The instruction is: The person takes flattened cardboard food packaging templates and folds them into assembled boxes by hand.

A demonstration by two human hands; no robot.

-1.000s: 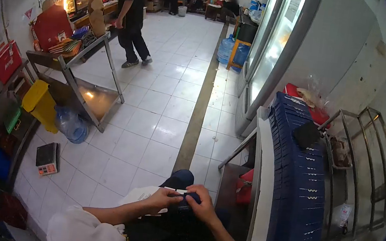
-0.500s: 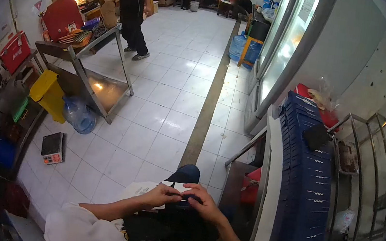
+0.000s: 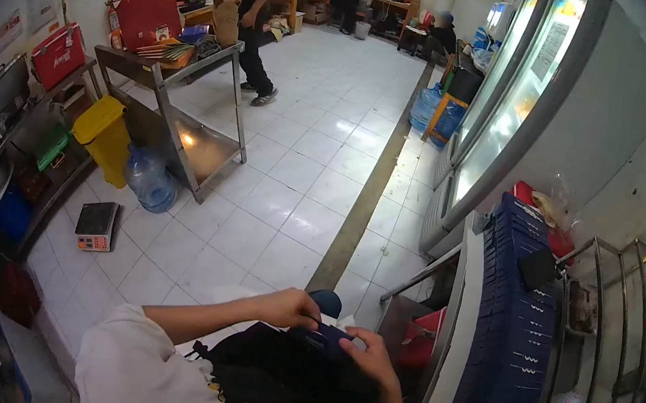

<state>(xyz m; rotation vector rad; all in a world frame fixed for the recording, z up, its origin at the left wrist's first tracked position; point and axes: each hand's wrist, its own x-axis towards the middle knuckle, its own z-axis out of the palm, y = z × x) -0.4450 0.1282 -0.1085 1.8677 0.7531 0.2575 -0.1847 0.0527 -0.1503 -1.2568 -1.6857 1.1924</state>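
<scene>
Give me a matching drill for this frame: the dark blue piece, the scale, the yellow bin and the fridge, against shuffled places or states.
1. Dark blue piece
2. Digital scale
3. Yellow bin
4. Glass-door fridge

A. Beside a large blue water bottle
B. Lit from within, at the right of the view
C. Between the left hand and right hand, held by both
D. Flat on the floor tiles, orange keypad showing

Pairs: 1-C, 2-D, 3-A, 4-B

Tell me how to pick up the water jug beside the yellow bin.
Take the water jug by its narrow neck, probably best from above on the near side: the neck points up, and the yellow bin and table leg flank the body.
</scene>
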